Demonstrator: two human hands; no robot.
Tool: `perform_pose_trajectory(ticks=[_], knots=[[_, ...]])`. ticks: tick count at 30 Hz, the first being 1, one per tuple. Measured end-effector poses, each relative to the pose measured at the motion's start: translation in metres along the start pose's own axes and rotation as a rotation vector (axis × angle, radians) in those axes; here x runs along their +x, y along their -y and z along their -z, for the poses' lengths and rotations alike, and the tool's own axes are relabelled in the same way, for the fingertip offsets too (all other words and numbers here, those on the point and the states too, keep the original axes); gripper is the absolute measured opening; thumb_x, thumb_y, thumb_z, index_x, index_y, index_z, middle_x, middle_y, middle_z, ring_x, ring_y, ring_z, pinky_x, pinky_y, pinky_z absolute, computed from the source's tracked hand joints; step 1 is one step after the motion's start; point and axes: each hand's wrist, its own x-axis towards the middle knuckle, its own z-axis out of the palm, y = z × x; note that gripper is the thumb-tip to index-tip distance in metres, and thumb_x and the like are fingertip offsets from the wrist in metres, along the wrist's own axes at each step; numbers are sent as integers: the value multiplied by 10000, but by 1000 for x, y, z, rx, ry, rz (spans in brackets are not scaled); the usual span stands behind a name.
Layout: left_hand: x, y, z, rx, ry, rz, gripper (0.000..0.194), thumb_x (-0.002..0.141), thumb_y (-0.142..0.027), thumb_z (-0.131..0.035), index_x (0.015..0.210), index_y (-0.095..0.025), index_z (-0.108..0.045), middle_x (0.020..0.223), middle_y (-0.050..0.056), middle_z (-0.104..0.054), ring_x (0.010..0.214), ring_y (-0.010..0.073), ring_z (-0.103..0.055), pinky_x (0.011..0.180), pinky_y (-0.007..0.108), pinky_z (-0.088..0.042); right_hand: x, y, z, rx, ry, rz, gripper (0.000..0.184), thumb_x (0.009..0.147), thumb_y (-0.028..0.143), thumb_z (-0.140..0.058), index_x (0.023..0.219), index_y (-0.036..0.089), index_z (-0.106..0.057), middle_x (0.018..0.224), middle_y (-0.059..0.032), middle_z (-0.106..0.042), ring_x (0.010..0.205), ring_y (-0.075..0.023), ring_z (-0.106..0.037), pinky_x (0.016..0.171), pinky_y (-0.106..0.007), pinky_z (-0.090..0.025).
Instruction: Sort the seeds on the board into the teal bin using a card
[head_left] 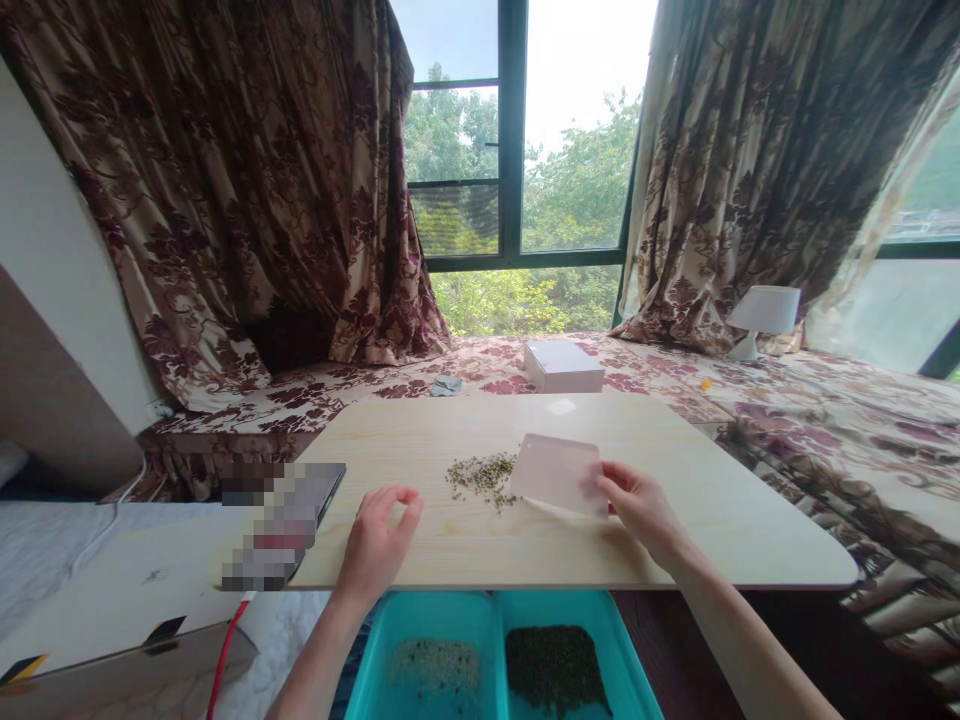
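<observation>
My right hand [639, 508] grips a thin pale pink card [559, 473] by its right edge, holding it tilted on the light wooden table [735, 510]. The card's left edge stands beside a small heap of mixed green and pale beans [482, 477]. My left hand [379, 545] rests on the table to the left of the heap, its thumb and forefinger curled into a pinch with the other fingers folded; whether anything is between them I cannot tell.
Below the table's near edge sits a teal two-part bin [495, 612], pale grains on the left, dark green beans on the right. A blurred flat object [281, 520] lies at the table's left. Beyond, a white box [562, 365] and a lamp [761, 318] rest on a flowered sill.
</observation>
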Motion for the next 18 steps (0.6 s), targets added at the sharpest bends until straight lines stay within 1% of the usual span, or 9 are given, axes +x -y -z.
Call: perform_pose_trajectory(ticks=[2,4,8,10,14,18], knots=[[0,0,0,3,0,-5,281,828,-453,-498,831,-217,-651,888,41,-666,976,236,-567,926,396,-432,-1,1,2,-10,14,-7,277,636,328,-592,803,145,-716,718,-59,-715,545,-141,-580,451,-230,-439],[0,0,0,8,-8,-13,281,827,-452,-497,826,-218,-652,882,41,-667,968,234,-571,919,393,-438,-3,0,8,-4,2,-18,274,633,329,-598,799,148,-718,722,-66,-721,556,-150,-594,460,-236,-452],[0,-1,0,16,-19,-14,281,825,-449,-498,819,-217,-655,876,40,-670,964,232,-578,916,390,-445,-3,-4,22,48,-82,-45,291,614,330,-623,819,145,-715,791,-88,-735,617,-172,-628,500,-251,-490],[0,-2,0,17,-15,-12,280,824,-448,-500,819,-216,-656,882,41,-671,971,232,-578,918,390,-447,-3,-8,26,61,-102,-70,290,618,325,-625,831,149,-714,803,-87,-736,620,-174,-633,499,-255,-497],[0,-2,0,13,-3,-11,282,832,-447,-494,838,-216,-655,904,48,-670,985,236,-572,922,398,-442,-4,-12,26,63,-90,-74,282,646,326,-622,855,162,-715,807,-76,-735,620,-174,-638,498,-258,-504],[0,-2,0,7,4,-5,276,835,-442,-496,840,-215,-653,912,48,-671,987,235,-568,933,403,-434,-6,-8,22,46,-64,-73,259,639,319,-634,831,168,-721,789,-67,-733,613,-172,-630,488,-253,-492]])
